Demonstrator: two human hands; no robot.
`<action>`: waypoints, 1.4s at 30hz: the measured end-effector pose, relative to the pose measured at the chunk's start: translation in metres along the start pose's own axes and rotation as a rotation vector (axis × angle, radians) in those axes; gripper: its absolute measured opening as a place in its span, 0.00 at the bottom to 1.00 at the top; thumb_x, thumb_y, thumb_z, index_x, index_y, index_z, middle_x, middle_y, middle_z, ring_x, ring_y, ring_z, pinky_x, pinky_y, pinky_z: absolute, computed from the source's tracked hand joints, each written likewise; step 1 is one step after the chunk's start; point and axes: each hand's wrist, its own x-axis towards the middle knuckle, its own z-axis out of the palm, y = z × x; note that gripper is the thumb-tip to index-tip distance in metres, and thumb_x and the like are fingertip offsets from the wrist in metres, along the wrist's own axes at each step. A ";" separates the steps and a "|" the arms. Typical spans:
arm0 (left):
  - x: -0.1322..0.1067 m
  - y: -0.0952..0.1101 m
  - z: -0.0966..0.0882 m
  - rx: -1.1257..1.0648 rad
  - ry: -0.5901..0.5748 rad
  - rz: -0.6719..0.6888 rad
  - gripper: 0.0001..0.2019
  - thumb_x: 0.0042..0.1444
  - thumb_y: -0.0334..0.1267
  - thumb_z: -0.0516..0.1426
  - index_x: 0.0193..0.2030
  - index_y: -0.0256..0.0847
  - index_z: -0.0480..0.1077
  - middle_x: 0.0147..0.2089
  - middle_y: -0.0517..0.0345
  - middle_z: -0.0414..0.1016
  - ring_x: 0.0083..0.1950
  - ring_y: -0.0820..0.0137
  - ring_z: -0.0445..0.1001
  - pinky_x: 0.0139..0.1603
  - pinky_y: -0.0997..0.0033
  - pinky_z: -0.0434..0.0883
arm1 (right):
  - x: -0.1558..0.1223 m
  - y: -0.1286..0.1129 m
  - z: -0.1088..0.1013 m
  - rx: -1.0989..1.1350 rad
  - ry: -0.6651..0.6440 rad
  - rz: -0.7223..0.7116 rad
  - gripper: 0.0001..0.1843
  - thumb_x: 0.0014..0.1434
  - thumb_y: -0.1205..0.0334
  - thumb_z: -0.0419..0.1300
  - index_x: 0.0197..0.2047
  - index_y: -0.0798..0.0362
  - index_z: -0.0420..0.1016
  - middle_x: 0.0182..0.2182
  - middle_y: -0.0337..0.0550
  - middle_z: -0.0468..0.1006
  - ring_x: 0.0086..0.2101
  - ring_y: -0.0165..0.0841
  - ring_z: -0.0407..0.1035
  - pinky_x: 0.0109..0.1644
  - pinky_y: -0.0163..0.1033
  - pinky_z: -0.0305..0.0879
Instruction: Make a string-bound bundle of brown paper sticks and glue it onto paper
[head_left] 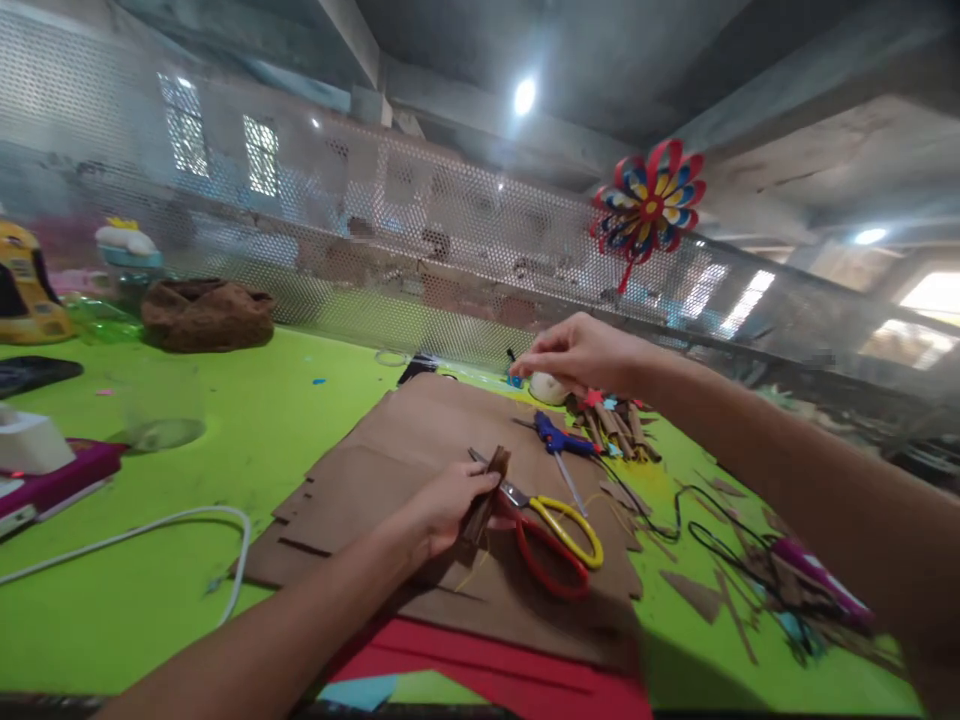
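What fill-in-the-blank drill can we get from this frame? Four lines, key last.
1. The person's left hand holds a small folded piece whose colour is ____.
2. One handle loop of the scissors is red, the other ____.
3. Under the near edge of the brown sheets shows a large sheet coloured ____.
4. In the picture, the flower-shaped pinwheel appears higher than the right hand and to its ____.

Missing words: brown; yellow; red; right.
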 end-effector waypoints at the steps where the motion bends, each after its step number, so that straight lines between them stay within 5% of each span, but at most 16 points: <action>1: -0.001 -0.001 0.001 -0.004 -0.020 -0.005 0.06 0.58 0.28 0.50 0.33 0.32 0.67 0.24 0.53 0.73 0.25 0.70 0.76 0.29 0.71 0.75 | -0.013 -0.003 0.010 -0.059 -0.002 -0.022 0.12 0.56 0.59 0.59 0.34 0.57 0.80 0.10 0.32 0.63 0.13 0.22 0.53 0.19 0.31 0.48; 5: 0.000 -0.005 0.003 -0.024 -0.073 -0.046 0.05 0.57 0.28 0.52 0.31 0.32 0.67 0.25 0.54 0.72 0.26 0.69 0.76 0.30 0.68 0.75 | -0.059 0.003 0.051 -0.163 0.013 -0.185 0.11 0.58 0.63 0.57 0.35 0.56 0.80 0.24 0.41 0.77 0.24 0.26 0.66 0.27 0.32 0.58; 10: 0.003 -0.006 0.004 -0.033 -0.110 -0.017 0.04 0.54 0.25 0.53 0.33 0.32 0.67 0.27 0.52 0.74 0.26 0.70 0.75 0.30 0.71 0.74 | -0.097 0.025 0.109 -0.240 0.112 -0.248 0.10 0.60 0.66 0.54 0.36 0.52 0.78 0.34 0.44 0.80 0.33 0.31 0.72 0.36 0.34 0.64; 14: 0.005 -0.009 0.003 0.015 -0.094 -0.025 0.03 0.52 0.25 0.55 0.33 0.30 0.69 0.27 0.53 0.74 0.25 0.72 0.73 0.26 0.75 0.71 | -0.109 0.036 0.137 -0.259 0.172 -0.255 0.10 0.60 0.68 0.53 0.38 0.52 0.77 0.46 0.45 0.77 0.40 0.33 0.73 0.42 0.36 0.66; 20: 0.007 -0.010 -0.001 0.119 -0.045 -0.072 0.06 0.55 0.29 0.54 0.39 0.33 0.69 0.28 0.52 0.74 0.24 0.72 0.74 0.26 0.72 0.73 | -0.111 0.042 0.148 -0.115 0.324 -0.214 0.13 0.61 0.68 0.51 0.44 0.51 0.75 0.54 0.45 0.72 0.48 0.33 0.70 0.50 0.39 0.66; 26: 0.002 -0.002 -0.004 0.295 -0.013 -0.072 0.06 0.54 0.34 0.57 0.38 0.34 0.67 0.25 0.56 0.71 0.25 0.71 0.74 0.26 0.72 0.72 | -0.111 0.039 0.156 0.030 0.664 -0.250 0.18 0.60 0.70 0.52 0.52 0.50 0.71 0.54 0.48 0.71 0.52 0.35 0.67 0.56 0.42 0.64; 33: -0.004 -0.001 -0.001 0.290 -0.211 -0.133 0.05 0.48 0.32 0.60 0.30 0.33 0.68 0.21 0.61 0.68 0.20 0.80 0.64 0.20 0.83 0.60 | -0.117 0.033 0.185 -0.004 0.450 -0.321 0.19 0.57 0.73 0.53 0.52 0.53 0.70 0.52 0.50 0.71 0.48 0.35 0.69 0.50 0.40 0.69; 42: 0.000 0.000 -0.003 0.357 -0.083 -0.102 0.03 0.50 0.31 0.57 0.30 0.34 0.67 0.22 0.62 0.68 0.20 0.78 0.65 0.21 0.80 0.60 | -0.126 0.034 0.185 -0.048 0.408 -0.297 0.18 0.59 0.73 0.52 0.52 0.54 0.70 0.53 0.53 0.71 0.50 0.36 0.68 0.49 0.42 0.70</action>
